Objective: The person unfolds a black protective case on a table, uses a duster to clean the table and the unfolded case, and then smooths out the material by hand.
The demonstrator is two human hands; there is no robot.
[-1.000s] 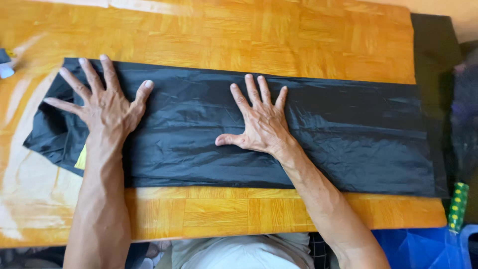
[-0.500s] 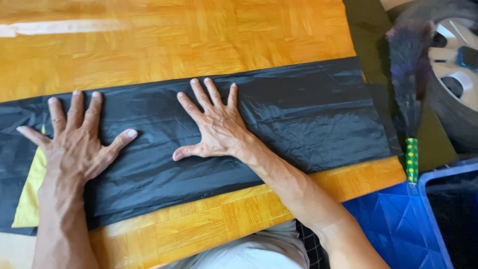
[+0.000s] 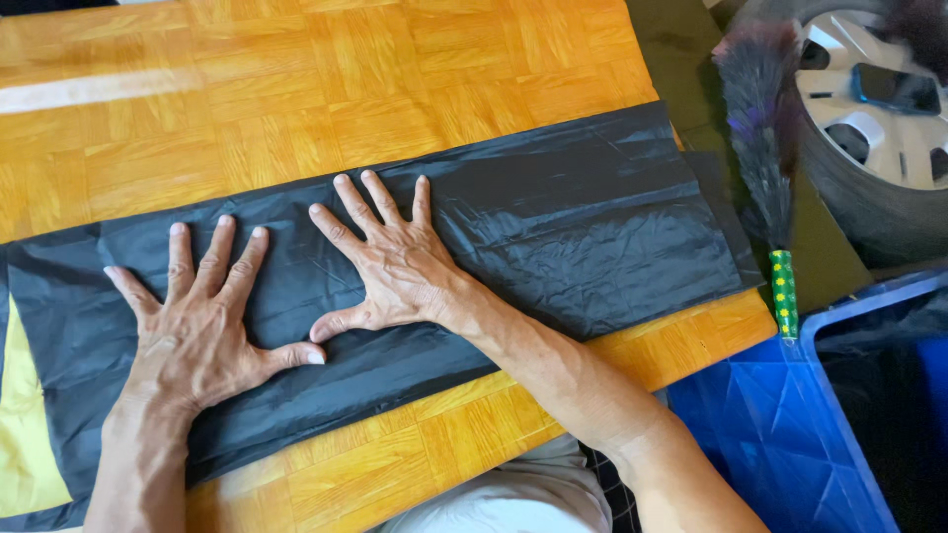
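Black plastic bag (image 3: 553, 237), flat across the wooden worktop (image 3: 296, 109) toward its near edge: left hand (image 3: 202, 331) and right hand (image 3: 390, 266), fingers spread, now pressing closer together mid-bag, smoothing continuing.

A wooden table (image 3: 326, 109) with an orange-brown parquet top of small square blocks carries a long flat black plastic bag (image 3: 583, 227) laid across it. The bag runs under both flattened palms and stretches well past the right hand (image 3: 385, 262) to the table's right edge. Just left of the left hand (image 3: 193, 331), a yellow patch (image 3: 25, 434) shows at the bag's end. Bare wood lies beyond the fingertips and just below the wrists.
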